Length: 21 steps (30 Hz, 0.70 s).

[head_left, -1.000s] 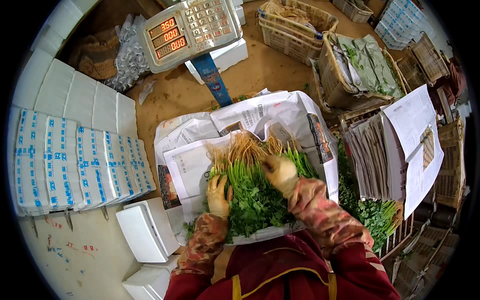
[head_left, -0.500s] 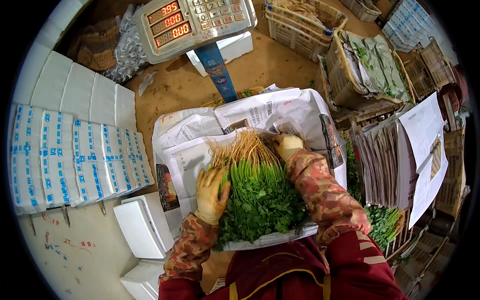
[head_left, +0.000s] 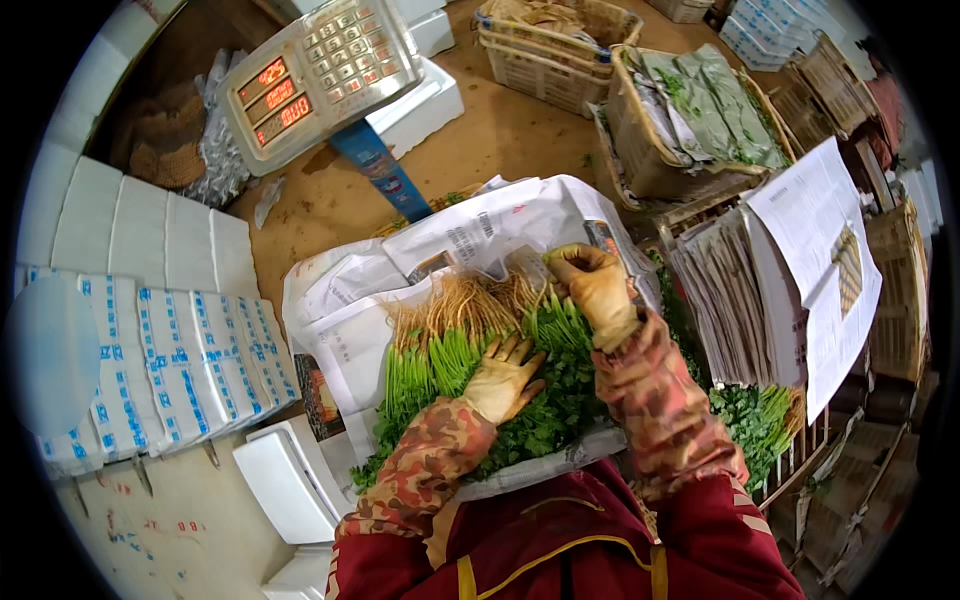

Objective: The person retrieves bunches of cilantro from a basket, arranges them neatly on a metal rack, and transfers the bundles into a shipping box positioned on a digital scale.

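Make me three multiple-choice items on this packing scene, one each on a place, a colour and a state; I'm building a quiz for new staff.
1. Where does the left hand rest?
A. on the herb bunch
B. on the scale
C. on a wicker basket

2. What colour are the herb roots?
A. purple
B. pale tan
C. black

3. What is the right hand doing?
A. lying flat and open
B. curled at the newspaper edge, by the roots
C. pressing scale keys

Answers: 1 A, its glove lies on the green stems; 2 B, they show straw-pale above the green; 3 B, its fingers are bent closed there.
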Each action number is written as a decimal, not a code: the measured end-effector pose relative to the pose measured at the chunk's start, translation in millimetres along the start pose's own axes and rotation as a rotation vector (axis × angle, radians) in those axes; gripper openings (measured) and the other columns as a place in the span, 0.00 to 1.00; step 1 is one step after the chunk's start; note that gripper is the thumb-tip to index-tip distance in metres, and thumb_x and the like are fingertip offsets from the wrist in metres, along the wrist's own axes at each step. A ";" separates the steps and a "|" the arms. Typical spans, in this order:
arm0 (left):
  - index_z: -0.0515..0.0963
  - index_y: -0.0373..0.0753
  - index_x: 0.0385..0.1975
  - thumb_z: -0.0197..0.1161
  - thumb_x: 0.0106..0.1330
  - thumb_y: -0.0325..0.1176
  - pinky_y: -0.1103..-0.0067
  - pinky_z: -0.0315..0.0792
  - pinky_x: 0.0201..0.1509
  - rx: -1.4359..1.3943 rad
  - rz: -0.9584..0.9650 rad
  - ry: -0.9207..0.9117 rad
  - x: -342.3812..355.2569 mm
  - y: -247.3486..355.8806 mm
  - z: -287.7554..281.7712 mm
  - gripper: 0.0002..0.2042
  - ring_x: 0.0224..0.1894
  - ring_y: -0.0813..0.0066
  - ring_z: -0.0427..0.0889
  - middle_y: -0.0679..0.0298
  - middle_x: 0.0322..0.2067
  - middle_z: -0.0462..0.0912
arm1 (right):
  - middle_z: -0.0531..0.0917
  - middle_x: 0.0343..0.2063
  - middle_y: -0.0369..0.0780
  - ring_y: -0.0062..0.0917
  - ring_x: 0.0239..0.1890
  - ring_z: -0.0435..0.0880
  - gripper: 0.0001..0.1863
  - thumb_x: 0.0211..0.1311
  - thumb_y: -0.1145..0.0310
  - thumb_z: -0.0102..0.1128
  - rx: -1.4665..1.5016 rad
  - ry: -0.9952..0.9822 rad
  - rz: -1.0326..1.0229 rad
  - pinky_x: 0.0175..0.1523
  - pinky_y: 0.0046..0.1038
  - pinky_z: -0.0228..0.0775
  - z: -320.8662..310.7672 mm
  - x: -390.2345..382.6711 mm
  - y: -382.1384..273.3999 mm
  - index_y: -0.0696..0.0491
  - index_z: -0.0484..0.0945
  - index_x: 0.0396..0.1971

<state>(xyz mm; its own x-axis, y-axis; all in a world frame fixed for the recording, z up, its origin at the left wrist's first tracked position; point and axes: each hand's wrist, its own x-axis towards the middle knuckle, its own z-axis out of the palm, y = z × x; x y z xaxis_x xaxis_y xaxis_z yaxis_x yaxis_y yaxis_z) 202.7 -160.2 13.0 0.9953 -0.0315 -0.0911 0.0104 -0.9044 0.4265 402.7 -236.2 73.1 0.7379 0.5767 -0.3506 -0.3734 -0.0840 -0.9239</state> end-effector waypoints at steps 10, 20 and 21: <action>0.66 0.36 0.61 0.63 0.60 0.42 0.56 0.54 0.68 0.056 -0.011 0.020 5.3 21.5 -9.0 0.30 0.63 0.47 0.63 0.47 0.61 0.65 | 0.84 0.26 0.40 0.20 0.23 0.78 0.05 0.56 0.78 0.58 -0.278 0.420 -0.242 0.27 0.19 0.70 -241.0 -251.6 -158.5 0.60 0.82 0.31; 0.68 0.27 0.56 0.63 0.60 0.38 0.57 0.64 0.60 0.116 -0.129 0.096 27.7 4.4 15.7 0.28 0.55 0.39 0.70 0.39 0.51 0.74 | 0.82 0.44 0.49 0.43 0.46 0.82 0.34 0.51 0.71 0.67 -1.309 1.264 0.199 0.51 0.36 0.74 -526.1 -480.8 73.1 0.52 0.68 0.61; 0.71 0.28 0.53 0.64 0.58 0.33 0.59 0.67 0.57 0.190 -0.074 0.186 31.7 -2.1 28.7 0.24 0.53 0.42 0.72 0.42 0.48 0.76 | 0.83 0.42 0.47 0.36 0.46 0.83 0.28 0.53 0.73 0.67 -0.990 1.076 0.419 0.51 0.32 0.74 -530.0 -485.3 94.9 0.55 0.72 0.56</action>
<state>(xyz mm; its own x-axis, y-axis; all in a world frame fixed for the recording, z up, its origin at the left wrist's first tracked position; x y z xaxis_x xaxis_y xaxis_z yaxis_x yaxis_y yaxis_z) 231.5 -171.5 -16.6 0.9932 0.1008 0.0584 0.0834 -0.9654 0.2471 307.1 -954.7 74.3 0.8875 -0.4381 -0.1429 -0.4606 -0.8329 -0.3068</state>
